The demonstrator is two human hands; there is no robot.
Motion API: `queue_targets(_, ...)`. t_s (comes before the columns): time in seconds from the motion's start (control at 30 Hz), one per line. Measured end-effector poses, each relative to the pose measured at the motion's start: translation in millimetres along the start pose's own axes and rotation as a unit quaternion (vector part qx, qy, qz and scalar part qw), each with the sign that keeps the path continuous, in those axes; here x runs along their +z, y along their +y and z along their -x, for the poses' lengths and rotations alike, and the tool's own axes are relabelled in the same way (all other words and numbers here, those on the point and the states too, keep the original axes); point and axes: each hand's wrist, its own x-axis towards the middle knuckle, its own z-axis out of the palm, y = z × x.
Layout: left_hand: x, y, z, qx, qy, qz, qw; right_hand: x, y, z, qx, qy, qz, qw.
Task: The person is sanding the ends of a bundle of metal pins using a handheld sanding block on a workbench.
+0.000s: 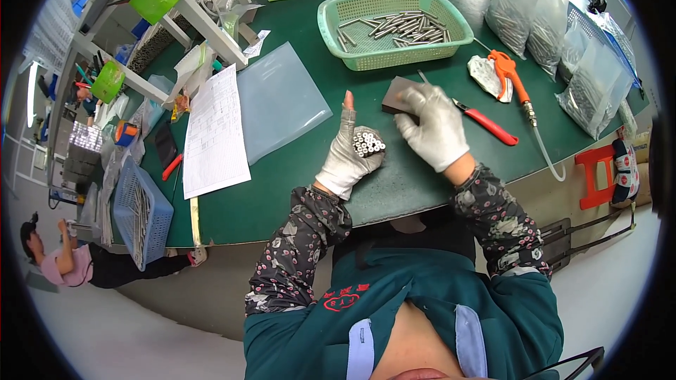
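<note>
My left hand [352, 155], in a white glove with bare fingertips, is wrapped round a bundle of short metal tubes [369, 142]. Their round, holed ends face up, and the thumb sticks up beside them. To its right, my gloved right hand [435, 127] is closed, with its fingers at a brown block [398, 94] on the table. A slim metal tube [422, 76] juts out beyond those fingers; most of it is hidden by the hand. Ahead stands a light green plastic basket [394, 62] with many loose metal tubes [408, 27] in it.
Red-handled pliers [489, 125] and an orange air gun [512, 77] with a hose lie on the right. Filled plastic bags [517, 10] stand behind them. On the left are a printed sheet [217, 134], a clear plastic sheet [282, 102], a white rack [204, 21] and a blue basket [144, 214].
</note>
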Motion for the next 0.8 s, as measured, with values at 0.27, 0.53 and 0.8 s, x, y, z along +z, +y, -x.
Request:
queue_targets(0.27,1,-1,-2,-0.047,0.003,-0.008,0.999,21,42,-9,-0.017,-0.082,0.201,0.976)
queue_targets(0.53,2,11,-1,-0.030,0.002,-0.011,0.999,-13,-2,-3,-0.072,-0.076,0.113,0.988)
queue_targets(0.8,2,21,-8,-0.199,0.003,0.320,0.926,-10,-1,-13,-0.059,-0.079,0.104,0.990)
